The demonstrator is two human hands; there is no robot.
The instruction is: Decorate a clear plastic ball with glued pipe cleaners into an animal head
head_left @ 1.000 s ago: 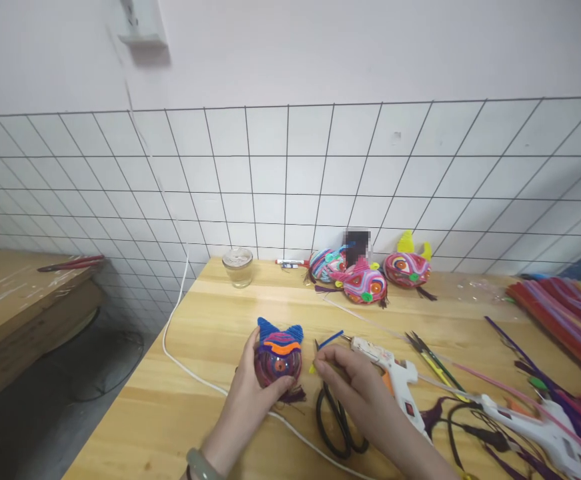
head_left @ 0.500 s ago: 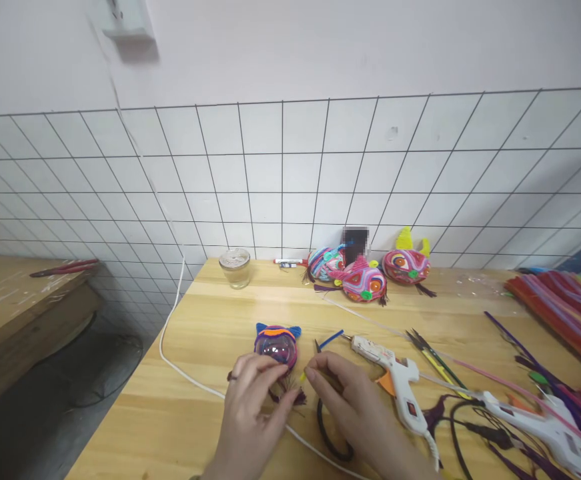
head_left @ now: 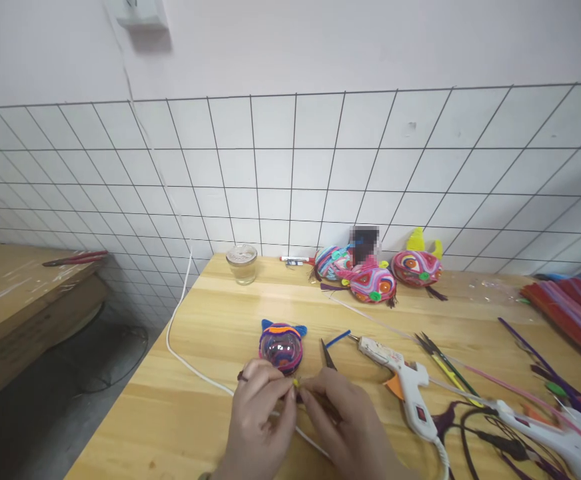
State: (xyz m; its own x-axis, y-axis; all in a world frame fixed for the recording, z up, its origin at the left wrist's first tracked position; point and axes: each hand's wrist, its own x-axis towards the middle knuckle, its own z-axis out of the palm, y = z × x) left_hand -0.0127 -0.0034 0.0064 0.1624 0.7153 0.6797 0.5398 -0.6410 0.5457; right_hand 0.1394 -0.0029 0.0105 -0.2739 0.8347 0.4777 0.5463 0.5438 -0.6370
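My left hand (head_left: 261, 410) and my right hand (head_left: 341, 408) meet at the front of the table, fingertips pinched together on a small yellow piece of pipe cleaner (head_left: 296, 383). Just beyond the fingers sits a round cat-faced ornament (head_left: 281, 348) with a shiny clear dome, blue ears and an orange band. My left fingers cover its lower edge; whether they touch it I cannot tell. Under my right hand lie scissors, their dark blades (head_left: 327, 355) poking out and the handles mostly hidden. A short blue pipe cleaner (head_left: 339, 339) lies beside the blades.
A white glue gun (head_left: 395, 370) lies to the right, with tweezers (head_left: 447, 368) and a second glue gun (head_left: 545, 427) beyond. Finished striped ornaments (head_left: 373, 283) and a glass jar (head_left: 243, 265) stand at the back. Bundled pipe cleaners (head_left: 570, 320) lie far right. A white cord (head_left: 195, 378) crosses the table.
My right hand has moved left and brought the yellow piece to my left fingertips, which have closed in. The view has shifted slightly, and more of the domed ornament shows.
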